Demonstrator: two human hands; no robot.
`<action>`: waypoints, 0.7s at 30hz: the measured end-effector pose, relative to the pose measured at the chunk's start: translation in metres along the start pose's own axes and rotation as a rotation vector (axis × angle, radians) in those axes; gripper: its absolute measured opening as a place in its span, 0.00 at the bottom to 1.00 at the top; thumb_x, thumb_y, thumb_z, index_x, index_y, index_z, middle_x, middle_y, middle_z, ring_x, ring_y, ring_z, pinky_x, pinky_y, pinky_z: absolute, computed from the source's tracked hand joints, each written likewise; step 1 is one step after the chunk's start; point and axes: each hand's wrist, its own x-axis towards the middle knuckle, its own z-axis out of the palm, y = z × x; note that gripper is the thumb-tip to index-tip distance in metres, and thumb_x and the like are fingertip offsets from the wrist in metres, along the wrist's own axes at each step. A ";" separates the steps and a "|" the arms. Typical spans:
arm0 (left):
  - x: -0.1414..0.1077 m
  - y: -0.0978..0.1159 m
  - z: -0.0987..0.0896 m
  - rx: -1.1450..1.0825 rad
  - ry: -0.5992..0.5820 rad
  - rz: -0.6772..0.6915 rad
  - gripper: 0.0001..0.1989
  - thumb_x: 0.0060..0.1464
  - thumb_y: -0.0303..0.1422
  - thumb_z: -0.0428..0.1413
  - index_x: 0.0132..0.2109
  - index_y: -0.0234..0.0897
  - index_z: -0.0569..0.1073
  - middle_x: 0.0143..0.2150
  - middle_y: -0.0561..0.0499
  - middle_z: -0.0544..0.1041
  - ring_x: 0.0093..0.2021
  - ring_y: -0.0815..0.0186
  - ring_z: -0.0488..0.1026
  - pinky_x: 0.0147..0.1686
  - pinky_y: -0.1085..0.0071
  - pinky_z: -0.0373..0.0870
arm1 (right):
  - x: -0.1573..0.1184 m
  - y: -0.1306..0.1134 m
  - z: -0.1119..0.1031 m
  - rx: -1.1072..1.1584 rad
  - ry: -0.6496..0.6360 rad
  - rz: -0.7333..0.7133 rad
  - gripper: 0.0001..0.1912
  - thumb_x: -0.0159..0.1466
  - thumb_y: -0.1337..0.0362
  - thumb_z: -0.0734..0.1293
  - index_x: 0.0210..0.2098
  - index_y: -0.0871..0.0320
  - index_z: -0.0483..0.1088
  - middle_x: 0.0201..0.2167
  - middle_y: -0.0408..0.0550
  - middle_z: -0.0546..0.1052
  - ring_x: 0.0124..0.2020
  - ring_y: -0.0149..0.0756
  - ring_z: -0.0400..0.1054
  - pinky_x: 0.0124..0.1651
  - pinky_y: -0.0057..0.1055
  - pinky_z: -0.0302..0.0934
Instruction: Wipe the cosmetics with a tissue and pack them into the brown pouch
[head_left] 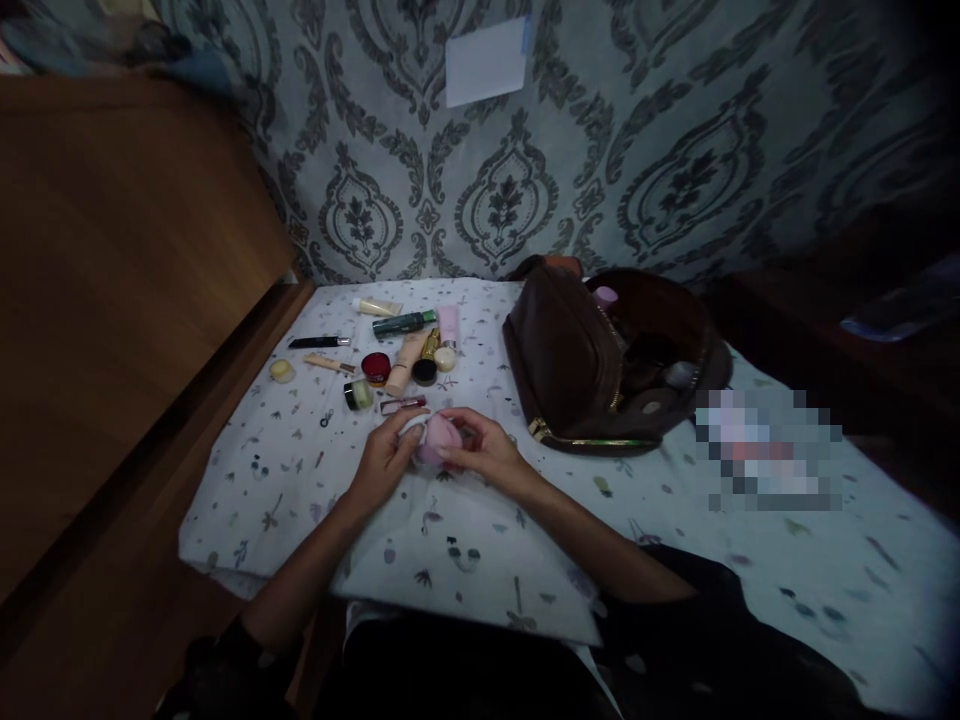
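Above the front half of the cloth, a small pink rounded case with a white part (441, 438) sits between my two hands. My left hand (384, 452) is closed on its left, white side. From the right, my right hand (486, 450) pinches the pink part with thumb and fingers. Just beyond lies a lipstick-like tube (403, 404). Around it are a greenish jar (358, 394), a dark red round tin (376, 367), a black-lidded pot (424, 372), a cream-coloured pot (445, 358) and a beige tube (407, 362).
A brown bag (566, 350) stands open at the right with items inside. Farther back lie a dark green tube (403, 323), a pink tube (448, 325) and a pale yellow tube (376, 306). A wooden cabinet (135, 270) borders the left; a patterned wall (502, 190) stands behind.
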 end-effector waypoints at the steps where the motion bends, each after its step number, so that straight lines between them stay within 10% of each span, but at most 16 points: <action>1: -0.002 -0.001 0.000 0.042 0.005 0.039 0.16 0.65 0.37 0.49 0.53 0.35 0.73 0.53 0.42 0.76 0.56 0.59 0.72 0.56 0.61 0.67 | 0.000 0.001 -0.001 -0.014 0.002 0.006 0.35 0.45 0.56 0.79 0.50 0.54 0.67 0.42 0.43 0.69 0.23 0.25 0.69 0.23 0.26 0.64; 21: 0.001 0.009 0.017 0.450 0.063 0.284 0.10 0.65 0.32 0.49 0.48 0.38 0.73 0.45 0.45 0.76 0.50 0.60 0.73 0.53 0.59 0.71 | -0.007 0.006 -0.002 -0.823 0.193 -0.400 0.25 0.56 0.68 0.69 0.53 0.53 0.68 0.50 0.50 0.74 0.49 0.44 0.70 0.51 0.39 0.65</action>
